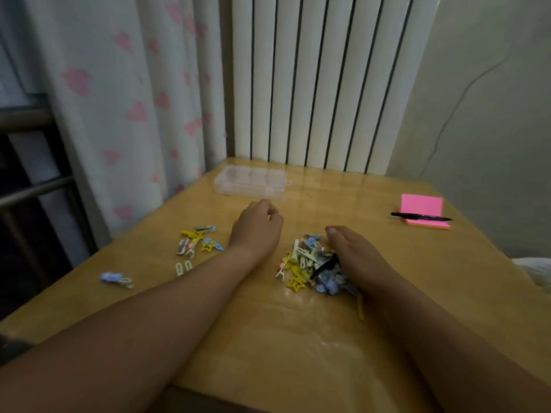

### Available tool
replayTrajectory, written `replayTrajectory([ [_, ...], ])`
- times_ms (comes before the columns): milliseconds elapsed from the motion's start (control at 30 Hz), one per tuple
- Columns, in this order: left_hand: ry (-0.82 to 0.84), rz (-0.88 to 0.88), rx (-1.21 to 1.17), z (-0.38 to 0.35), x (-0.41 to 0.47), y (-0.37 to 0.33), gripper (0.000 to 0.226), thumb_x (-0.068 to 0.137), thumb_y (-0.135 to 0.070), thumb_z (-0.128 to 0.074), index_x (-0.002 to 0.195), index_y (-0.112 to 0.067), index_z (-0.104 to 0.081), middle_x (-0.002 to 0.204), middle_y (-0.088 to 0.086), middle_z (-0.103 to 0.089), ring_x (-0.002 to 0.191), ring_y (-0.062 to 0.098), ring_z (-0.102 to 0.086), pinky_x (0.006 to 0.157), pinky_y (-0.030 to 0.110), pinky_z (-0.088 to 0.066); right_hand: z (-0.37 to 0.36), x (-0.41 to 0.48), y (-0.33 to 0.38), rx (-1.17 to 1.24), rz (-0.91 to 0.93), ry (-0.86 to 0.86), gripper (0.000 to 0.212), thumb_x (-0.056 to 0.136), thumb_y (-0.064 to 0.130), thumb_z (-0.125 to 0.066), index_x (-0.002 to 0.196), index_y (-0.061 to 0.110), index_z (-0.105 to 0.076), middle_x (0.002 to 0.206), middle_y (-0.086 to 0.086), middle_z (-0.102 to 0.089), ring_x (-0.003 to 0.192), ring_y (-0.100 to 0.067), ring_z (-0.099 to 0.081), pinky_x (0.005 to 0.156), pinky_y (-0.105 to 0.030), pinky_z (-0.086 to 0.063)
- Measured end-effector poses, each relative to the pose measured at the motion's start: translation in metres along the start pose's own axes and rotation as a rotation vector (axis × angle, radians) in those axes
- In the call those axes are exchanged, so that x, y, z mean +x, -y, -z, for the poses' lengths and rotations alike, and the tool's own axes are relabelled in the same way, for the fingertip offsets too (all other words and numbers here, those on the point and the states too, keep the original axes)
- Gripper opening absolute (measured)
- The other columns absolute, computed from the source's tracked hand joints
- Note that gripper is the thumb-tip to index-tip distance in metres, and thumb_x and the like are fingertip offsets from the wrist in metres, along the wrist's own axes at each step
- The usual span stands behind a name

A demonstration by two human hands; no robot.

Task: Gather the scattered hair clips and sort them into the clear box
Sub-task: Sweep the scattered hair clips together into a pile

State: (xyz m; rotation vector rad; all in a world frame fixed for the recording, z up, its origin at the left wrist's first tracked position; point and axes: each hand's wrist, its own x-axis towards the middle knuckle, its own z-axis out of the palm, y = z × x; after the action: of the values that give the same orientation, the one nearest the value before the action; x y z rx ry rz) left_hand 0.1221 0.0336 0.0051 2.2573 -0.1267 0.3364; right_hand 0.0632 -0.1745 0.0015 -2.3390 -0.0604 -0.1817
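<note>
I saw the hair clips [316, 263] heaped mid-counter [298, 338]: small yellow stars, blue, white and black pieces. My right hand [354, 257] lay open, cupped against the heap. My left hand [258, 228] was loosely curled; whether it held anything I couldn't tell. More clips [198, 241] lay scattered leftward; the clear box [250, 182] sat shut behind.
</note>
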Motion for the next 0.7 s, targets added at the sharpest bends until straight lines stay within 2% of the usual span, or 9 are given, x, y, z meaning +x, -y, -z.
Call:
replayTrajectory([
  [67, 0.007, -0.021, 0.206, 0.005, 0.003, 0.012, 0.035, 0.104, -0.033, -0.052, 0.134, -0.020, -0.064, 0.145, 0.005, -0.059, 0.135, 0.030, -0.053, 0.113, 0.045, -0.043, -0.001, -0.004, -0.002, 0.037, 0.010, -0.033, 0.046, 0.113, 0.039, -0.035, 0.148, 0.018, -0.056, 0.152, -0.003, -0.056, 0.138, -0.019, -0.050, 0.097, -0.024, -0.031],
  [167, 0.197, -0.001, 0.329, 0.006, 0.009, 0.020, 0.052, 0.109, -0.040, -0.041, 0.155, -0.015, -0.048, 0.164, 0.008, -0.044, 0.151, 0.029, -0.040, 0.122, 0.043, -0.035, -0.003, -0.012, -0.007, 0.081, 0.020, -0.060, 0.047, 0.113, 0.040, -0.036, 0.151, 0.020, -0.055, 0.154, 0.000, -0.055, 0.139, -0.017, -0.050, 0.100, -0.024, -0.032],
  [267, 0.309, -0.013, 0.279, 0.002, 0.007, 0.015, 0.049, 0.113, -0.040, -0.035, 0.151, -0.013, -0.052, 0.159, 0.012, -0.050, 0.144, 0.032, -0.049, 0.117, 0.041, -0.040, -0.003, -0.016, -0.010, 0.083, 0.017, -0.074, 0.045, 0.113, 0.040, -0.035, 0.149, 0.023, -0.056, 0.151, 0.002, -0.058, 0.137, -0.016, -0.052, 0.101, -0.025, -0.034],
  [400, 0.384, -0.080, 0.064, -0.012, -0.017, -0.008, 0.041, 0.115, -0.037, -0.033, 0.128, -0.011, -0.063, 0.130, 0.011, -0.066, 0.122, 0.030, -0.060, 0.105, 0.041, -0.046, -0.005, -0.014, -0.010, 0.058, 0.029, -0.078, 0.046, 0.113, 0.039, -0.033, 0.151, 0.023, -0.054, 0.153, 0.001, -0.057, 0.138, -0.018, -0.052, 0.102, -0.026, -0.035],
  [567, 0.458, -0.128, -0.116, -0.019, -0.045, -0.026, 0.046, 0.111, -0.047, -0.030, 0.133, -0.024, -0.063, 0.133, 0.000, -0.066, 0.125, 0.018, -0.060, 0.112, 0.043, -0.045, -0.008, -0.014, -0.005, -0.027, 0.042, -0.001, 0.051, 0.113, 0.043, -0.031, 0.158, 0.023, -0.044, 0.161, 0.001, -0.048, 0.146, -0.019, -0.046, 0.113, -0.030, -0.034],
  [633, 0.419, -0.116, -0.168, -0.010, -0.054, -0.027, 0.043, 0.113, -0.042, -0.030, 0.137, -0.025, -0.062, 0.138, -0.004, -0.064, 0.131, 0.015, -0.057, 0.112, 0.036, -0.044, -0.009, -0.013, -0.005, -0.067, 0.052, 0.014, 0.052, 0.113, 0.045, -0.032, 0.159, 0.024, -0.044, 0.162, 0.001, -0.047, 0.147, -0.019, -0.045, 0.113, -0.031, -0.034],
  [700, 0.328, -0.122, -0.158, 0.009, -0.067, -0.022, 0.039, 0.115, -0.035, -0.034, 0.141, -0.026, -0.062, 0.142, -0.008, -0.063, 0.133, 0.011, -0.055, 0.104, 0.021, -0.043, -0.010, -0.013, -0.003, -0.090, 0.058, 0.026, 0.053, 0.112, 0.046, -0.033, 0.159, 0.024, -0.044, 0.162, 0.001, -0.047, 0.147, -0.020, -0.044, 0.113, -0.030, -0.033],
])
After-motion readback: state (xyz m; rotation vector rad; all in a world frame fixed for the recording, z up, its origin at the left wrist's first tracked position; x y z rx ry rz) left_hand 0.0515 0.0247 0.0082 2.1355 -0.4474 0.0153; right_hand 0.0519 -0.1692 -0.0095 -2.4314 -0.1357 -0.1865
